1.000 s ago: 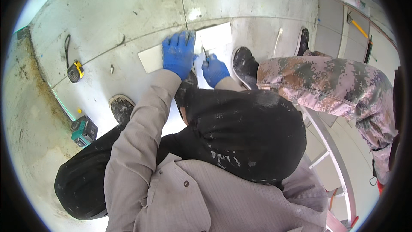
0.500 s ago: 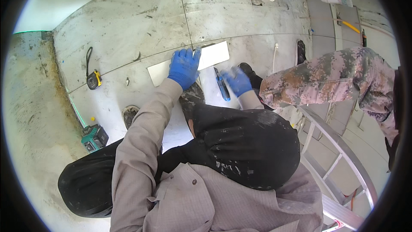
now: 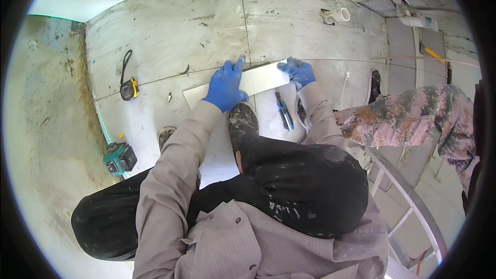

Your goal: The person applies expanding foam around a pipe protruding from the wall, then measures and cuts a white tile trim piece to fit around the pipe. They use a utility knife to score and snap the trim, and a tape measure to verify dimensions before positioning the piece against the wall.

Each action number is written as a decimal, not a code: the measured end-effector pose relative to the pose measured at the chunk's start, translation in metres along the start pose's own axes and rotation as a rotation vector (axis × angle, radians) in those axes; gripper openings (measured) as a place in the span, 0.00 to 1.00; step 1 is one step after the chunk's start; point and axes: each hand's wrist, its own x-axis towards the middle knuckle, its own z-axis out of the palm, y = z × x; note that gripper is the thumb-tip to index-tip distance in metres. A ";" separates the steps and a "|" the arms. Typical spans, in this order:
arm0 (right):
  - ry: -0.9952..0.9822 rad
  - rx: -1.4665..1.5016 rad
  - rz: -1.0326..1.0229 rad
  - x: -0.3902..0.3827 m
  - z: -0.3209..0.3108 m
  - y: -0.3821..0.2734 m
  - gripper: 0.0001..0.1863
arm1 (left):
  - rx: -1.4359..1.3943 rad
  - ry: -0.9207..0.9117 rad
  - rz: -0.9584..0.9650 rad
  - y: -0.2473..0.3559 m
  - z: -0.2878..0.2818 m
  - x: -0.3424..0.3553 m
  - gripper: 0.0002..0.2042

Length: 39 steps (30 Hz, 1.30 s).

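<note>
A narrow white strip, apparently of tile or board (image 3: 264,78), lies slantwise in front of me along a floor joint. My left hand (image 3: 226,85), in a blue glove, spans its width, fingers over the far edge and thumb near the close edge. At the strip's right end, my blue-gloved right hand (image 3: 298,73) has closed around the corner. A blue and black utility knife (image 3: 284,111) rests on the floor just below the right hand, touched by neither. The strip's middle is partly covered by my left hand.
Left on the floor lie a yellow-black tape measure (image 3: 129,89) and a green laser level (image 3: 119,158). A person's camouflage-clad leg (image 3: 392,111) extends in from the right, above an aluminium ladder (image 3: 408,191). A white pipe stub (image 3: 341,15) sticks up at the far right.
My right hand has left the knife's side and moved up to grip the strip's right end. My left hand stays on the strip. The whole view has shifted slightly.
</note>
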 end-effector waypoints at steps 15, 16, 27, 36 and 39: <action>-0.557 0.351 -0.169 -0.030 0.071 -0.121 0.17 | -1.057 -0.013 -0.080 0.032 -0.131 -0.003 0.19; -0.582 0.462 -0.153 -0.032 0.072 -0.122 0.19 | -1.026 0.012 -0.017 0.035 -0.133 -0.001 0.19; -0.682 1.082 0.342 -0.093 0.129 -0.086 0.15 | -1.400 0.310 0.054 0.012 -0.128 0.005 0.14; 0.499 -0.307 -0.378 0.017 -0.059 0.010 0.25 | -1.587 0.656 0.098 -0.022 -0.167 0.033 0.09; 0.148 -0.079 -0.360 -0.005 -0.005 -0.032 0.30 | -1.613 0.611 0.173 -0.024 -0.169 0.053 0.09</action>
